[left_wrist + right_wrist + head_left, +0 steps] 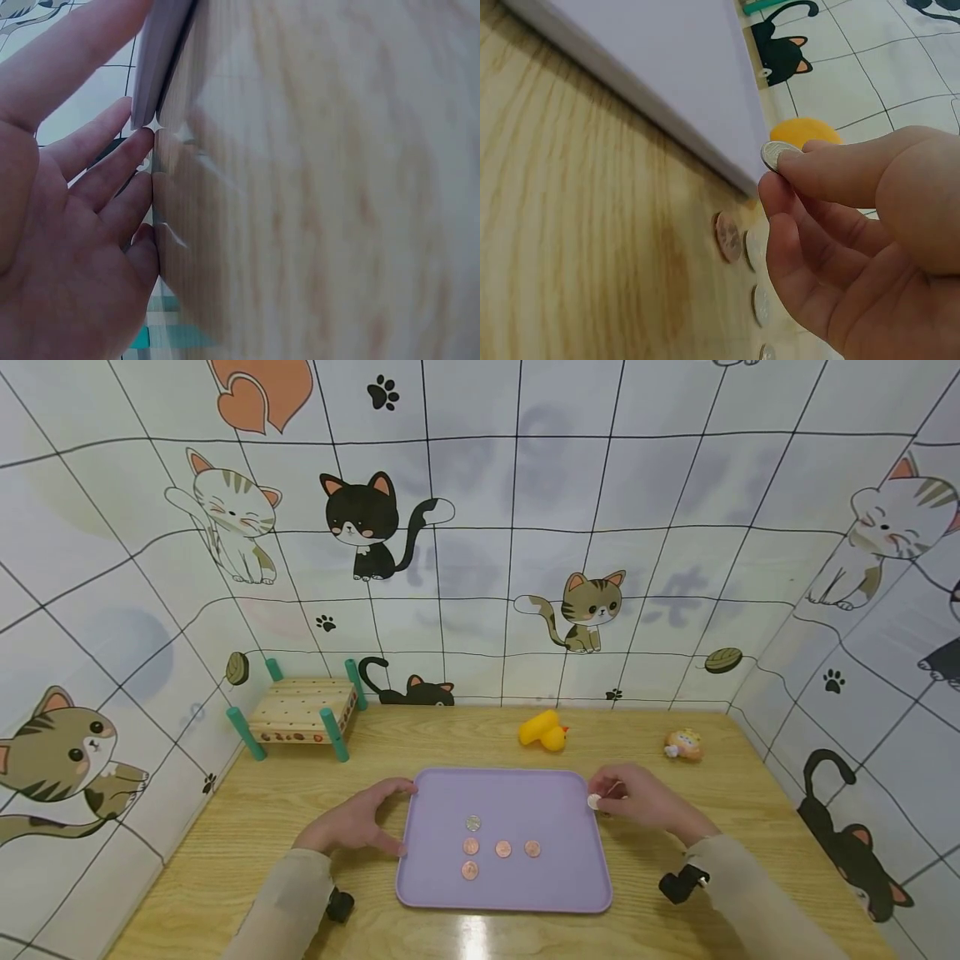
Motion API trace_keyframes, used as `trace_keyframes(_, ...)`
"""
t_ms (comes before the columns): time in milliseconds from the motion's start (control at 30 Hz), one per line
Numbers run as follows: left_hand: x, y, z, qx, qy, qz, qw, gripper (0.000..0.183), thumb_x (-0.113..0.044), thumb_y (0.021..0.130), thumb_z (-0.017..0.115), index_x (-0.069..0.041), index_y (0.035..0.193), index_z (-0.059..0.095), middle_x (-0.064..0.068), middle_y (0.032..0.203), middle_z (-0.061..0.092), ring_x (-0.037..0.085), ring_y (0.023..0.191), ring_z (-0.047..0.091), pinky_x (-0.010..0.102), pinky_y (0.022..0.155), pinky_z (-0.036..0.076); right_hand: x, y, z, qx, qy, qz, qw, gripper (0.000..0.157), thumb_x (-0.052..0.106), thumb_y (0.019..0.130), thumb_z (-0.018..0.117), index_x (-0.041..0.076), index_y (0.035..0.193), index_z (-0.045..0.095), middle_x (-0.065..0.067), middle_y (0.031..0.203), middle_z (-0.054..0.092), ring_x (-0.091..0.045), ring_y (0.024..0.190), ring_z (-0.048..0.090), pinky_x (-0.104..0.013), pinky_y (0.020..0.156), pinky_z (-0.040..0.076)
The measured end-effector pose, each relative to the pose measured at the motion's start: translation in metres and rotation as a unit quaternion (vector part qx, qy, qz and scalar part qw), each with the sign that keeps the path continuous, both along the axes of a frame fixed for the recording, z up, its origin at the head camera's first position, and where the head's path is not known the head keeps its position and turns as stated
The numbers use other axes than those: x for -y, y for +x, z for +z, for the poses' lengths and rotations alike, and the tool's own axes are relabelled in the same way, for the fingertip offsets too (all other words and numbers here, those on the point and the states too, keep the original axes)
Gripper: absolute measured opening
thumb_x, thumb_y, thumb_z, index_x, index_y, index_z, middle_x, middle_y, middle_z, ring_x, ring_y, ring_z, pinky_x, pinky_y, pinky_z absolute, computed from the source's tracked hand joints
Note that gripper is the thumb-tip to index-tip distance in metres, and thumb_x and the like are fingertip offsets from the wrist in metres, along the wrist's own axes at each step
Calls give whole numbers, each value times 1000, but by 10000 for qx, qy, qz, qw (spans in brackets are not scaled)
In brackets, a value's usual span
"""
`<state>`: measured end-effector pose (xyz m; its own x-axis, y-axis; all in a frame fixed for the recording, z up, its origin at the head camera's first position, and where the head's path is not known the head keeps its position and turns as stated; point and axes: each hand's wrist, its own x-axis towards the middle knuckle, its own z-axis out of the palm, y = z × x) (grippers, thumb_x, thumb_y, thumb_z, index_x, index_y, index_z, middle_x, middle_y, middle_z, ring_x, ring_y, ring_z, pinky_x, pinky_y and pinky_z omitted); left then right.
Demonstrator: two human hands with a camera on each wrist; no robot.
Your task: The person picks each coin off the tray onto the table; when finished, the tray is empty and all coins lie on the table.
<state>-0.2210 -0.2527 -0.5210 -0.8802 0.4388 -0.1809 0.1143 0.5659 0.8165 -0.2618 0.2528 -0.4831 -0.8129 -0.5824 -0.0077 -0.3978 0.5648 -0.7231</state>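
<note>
A silver coin (777,156) is pinched between the thumb and fingertips of my right hand (633,795), just above the tray's right edge. Thumb and fingers spread apart, my left hand (358,818) rests at the left edge of the lilac tray (562,881). On the tray, one silver coin (473,822) lies at the top of a column, with a copper coin (471,846) and another below it. Two more copper coins extend rightward in a row from the middle one. Beside the tray, under my right hand, a copper coin (728,236) and several silver coins (760,305) lie on the table.
Behind the tray sits a yellow toy duck (543,731), and a small orange figurine (683,744) stands farther right. A toy bed (303,706) with green posts is at the back left of the wooden table (442,739). Cat-printed walls enclose the back and sides.
</note>
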Motion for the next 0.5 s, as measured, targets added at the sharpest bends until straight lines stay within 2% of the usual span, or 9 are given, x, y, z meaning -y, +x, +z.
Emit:
trace_keyframes(200,0,0,0,-10,-61,1,10000,94,-28,69,100,-23,150,53,8,166,39,41,157,25,68,125,17,-13,4,-8,53,-14,-56,10000,10,4,95,76,8,102,70,-2,96,69,-14,89,63,-27,81,58)
trace_keyframes(500,-1,1,3,54,-39,32,10000,94,-27,70,100,-23,151,52,8,167,37,41,157,23,68,125,17,-26,10,-13,4,107,-176,9998,10,7,95,77,10,100,70,-1,97,70,-13,89,62,-27,81,58)
